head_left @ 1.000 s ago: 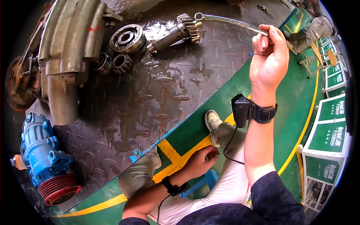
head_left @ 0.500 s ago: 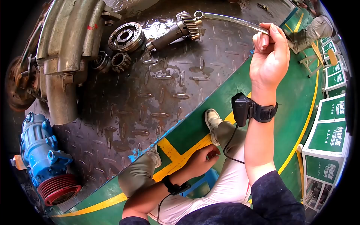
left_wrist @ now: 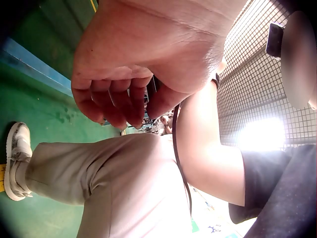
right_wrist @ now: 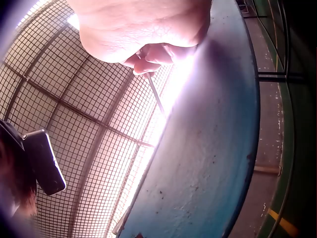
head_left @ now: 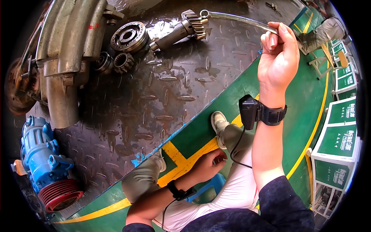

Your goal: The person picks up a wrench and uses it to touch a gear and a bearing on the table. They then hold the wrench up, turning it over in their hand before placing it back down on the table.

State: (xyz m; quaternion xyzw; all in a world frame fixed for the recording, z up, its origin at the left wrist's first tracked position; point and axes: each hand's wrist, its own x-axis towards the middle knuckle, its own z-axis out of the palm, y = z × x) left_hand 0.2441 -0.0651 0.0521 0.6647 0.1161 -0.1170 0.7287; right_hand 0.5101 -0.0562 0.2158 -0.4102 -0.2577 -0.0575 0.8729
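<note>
Between thumb and fingers, my right hand [head_left: 279, 58] pinches one end of a long steel wrench [head_left: 243, 19]. The wrench's ring end lies against the helical gear shaft [head_left: 174, 35] on the metal table. In the right wrist view the right hand [right_wrist: 148, 29] holds the thin wrench shank [right_wrist: 155, 94] beside the table's blue edge. My left hand [head_left: 209, 164] hangs above the lap, holding nothing. The left wrist view shows that left hand [left_wrist: 133, 64] with its fingers loosely bent over the trouser leg.
A bearing ring [head_left: 129, 36] and a small gear [head_left: 123, 63] lie near a large metal housing [head_left: 63, 50]. The blue compressor [head_left: 40, 149] with a red pulley [head_left: 61, 194] stands at left. Green-panelled stools [head_left: 335, 143] line the right; another person's leg [head_left: 327, 33] is at upper right.
The housing, gears and compressor have shifted very slightly left in the head view. Both hands keep nearly the same pose, and the right one still holds the wrench.
</note>
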